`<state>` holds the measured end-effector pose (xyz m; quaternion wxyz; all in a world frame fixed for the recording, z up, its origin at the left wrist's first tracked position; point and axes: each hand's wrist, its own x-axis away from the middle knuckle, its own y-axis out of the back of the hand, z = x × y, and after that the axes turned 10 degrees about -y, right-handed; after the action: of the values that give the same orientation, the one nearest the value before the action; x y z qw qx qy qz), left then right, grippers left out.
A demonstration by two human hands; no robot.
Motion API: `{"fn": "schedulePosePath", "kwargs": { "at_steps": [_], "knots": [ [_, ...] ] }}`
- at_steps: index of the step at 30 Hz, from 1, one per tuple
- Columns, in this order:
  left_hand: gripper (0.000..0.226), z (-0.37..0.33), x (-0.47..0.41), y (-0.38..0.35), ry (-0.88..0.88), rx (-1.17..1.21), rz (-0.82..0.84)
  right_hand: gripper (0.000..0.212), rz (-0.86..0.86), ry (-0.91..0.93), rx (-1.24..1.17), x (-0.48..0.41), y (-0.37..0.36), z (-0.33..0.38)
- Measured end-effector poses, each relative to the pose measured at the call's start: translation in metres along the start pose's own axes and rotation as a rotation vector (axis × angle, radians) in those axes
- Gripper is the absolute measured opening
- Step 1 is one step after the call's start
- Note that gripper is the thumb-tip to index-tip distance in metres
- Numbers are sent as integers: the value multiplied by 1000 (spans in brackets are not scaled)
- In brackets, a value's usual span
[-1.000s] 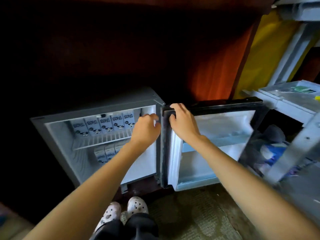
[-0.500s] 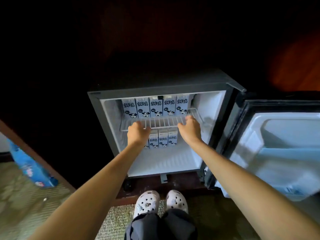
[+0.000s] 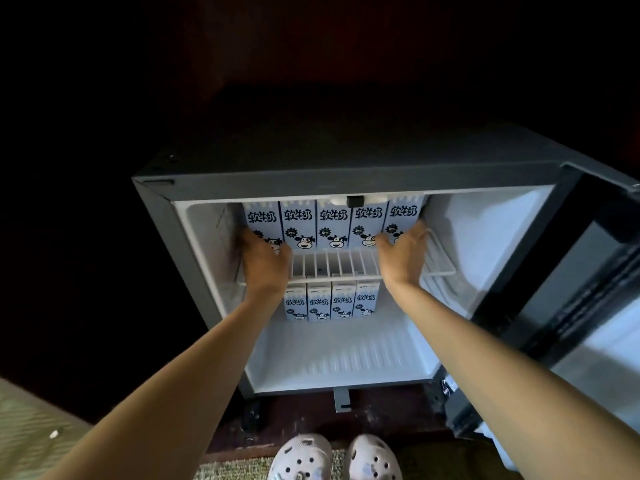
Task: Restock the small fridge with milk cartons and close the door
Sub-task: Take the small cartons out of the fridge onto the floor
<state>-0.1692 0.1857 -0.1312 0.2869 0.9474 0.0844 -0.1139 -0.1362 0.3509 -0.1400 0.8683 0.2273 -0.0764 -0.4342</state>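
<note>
White wire shelf [image 3: 332, 263] in the fridge [image 3: 156, 209] carries five cartons [image 3: 332, 223]. My arms extend forward: left grip [image 3: 265, 263] and right grip [image 3: 401, 258] clamp the row's end cartons, thumbs in front. Door [image 3: 588, 271] stands open.

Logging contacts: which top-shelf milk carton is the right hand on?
The rightmost carton of the upper five: the right hand grips its lower part. The left hand holds the leftmost carton; the middle three are untouched.
</note>
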Motion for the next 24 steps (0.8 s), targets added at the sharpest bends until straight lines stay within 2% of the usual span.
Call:
{"fn": "schedulePosePath", "kwargs": {
  "at_steps": [4, 10, 16, 19, 24],
  "knots": [
    [57, 5, 2, -2, -83, 68, -95, 62, -4, 50, -43, -6, 1, -7],
    [61, 0, -4, -1, -14, 86, -155, 59, -44, -45, -121, -16, 3, -1],
    [59, -11, 2, 3, 60, 70, -184, 49, -59, -57, -124, -11, 10, 4],
    [60, -13, 10, 12, 35, 120, -194, 43, -56, -45, -150, 3, 18, 5],
    [63, -16, 41, 37, 36, 169, -161, 51, -34, 16, -210, 38, 39, 0]
  ]
}}
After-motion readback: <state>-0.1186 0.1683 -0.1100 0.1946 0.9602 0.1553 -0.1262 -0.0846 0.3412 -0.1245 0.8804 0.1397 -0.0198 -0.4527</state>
